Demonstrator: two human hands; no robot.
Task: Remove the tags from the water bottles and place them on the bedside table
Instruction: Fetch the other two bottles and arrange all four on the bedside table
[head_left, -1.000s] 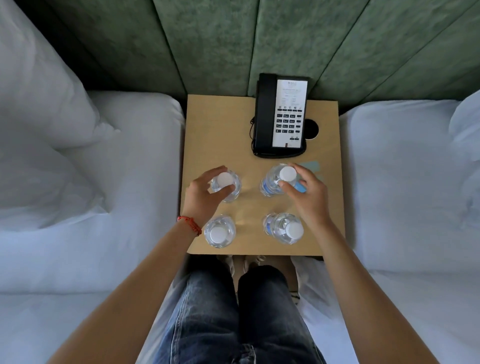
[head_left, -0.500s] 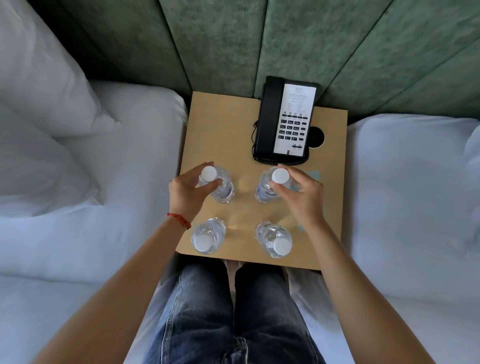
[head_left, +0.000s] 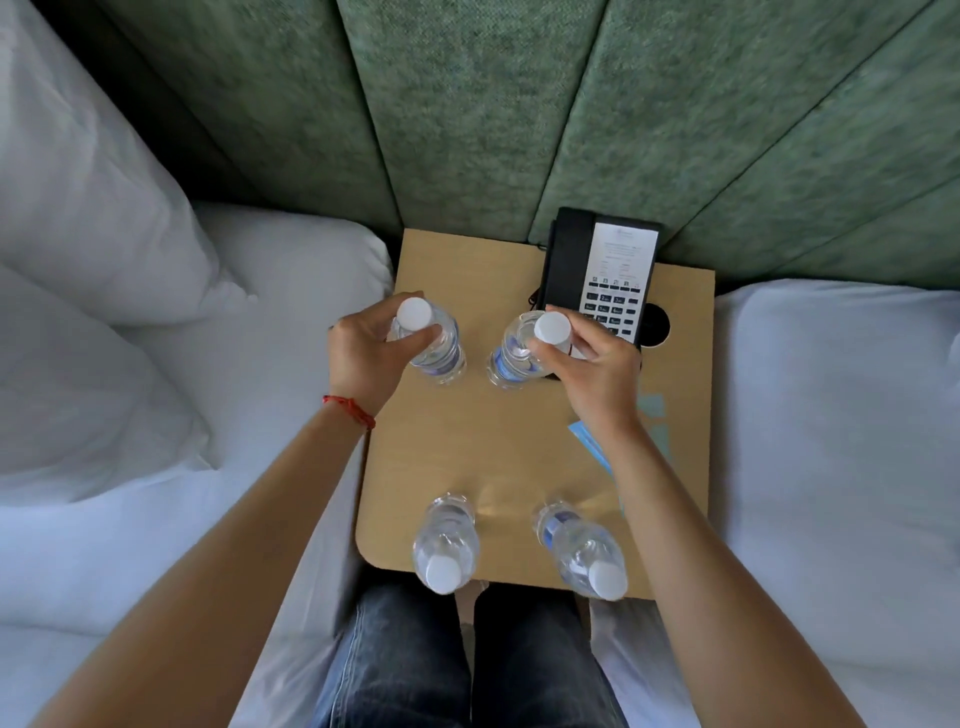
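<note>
- Left hand (head_left: 363, 358), red string bracelet (head_left: 350, 408) at the wrist, curled round the neck of the far-left clear plastic water bottle with a white cap (head_left: 428, 338), thumb and fingers closing just under the cap.
- Right hand (head_left: 597, 374) curled the same way round the neck of the far-right clear plastic water bottle with a white cap and a blue label band (head_left: 519, 348), fingertips pinching just below the cap.
- Both gripped bottles over the far half of the light wooden bedside table (head_left: 467, 447); whether their bases touch the tabletop cannot be told.
- Two more clear capped bottles upright at the near edge: near-left bottle (head_left: 445, 545) and near-right bottle (head_left: 582, 551), side by side and apart from each other.
- Pale blue paper tags (head_left: 589, 441) flat on the tabletop to the right, partly hidden under the right wrist and forearm; number unclear.
- Black desk telephone with a white keypad face (head_left: 602, 270) at the far right of the table, just behind the right-hand bottle, beside a round dark hole (head_left: 657, 325) in the tabletop.
- White bedding (head_left: 234, 415) on both sides, white pillows (head_left: 78, 208) on the left, green upholstered wall panels (head_left: 467, 104) behind.
- Dark blue jeans (head_left: 415, 665) in view below the table's near edge.
</note>
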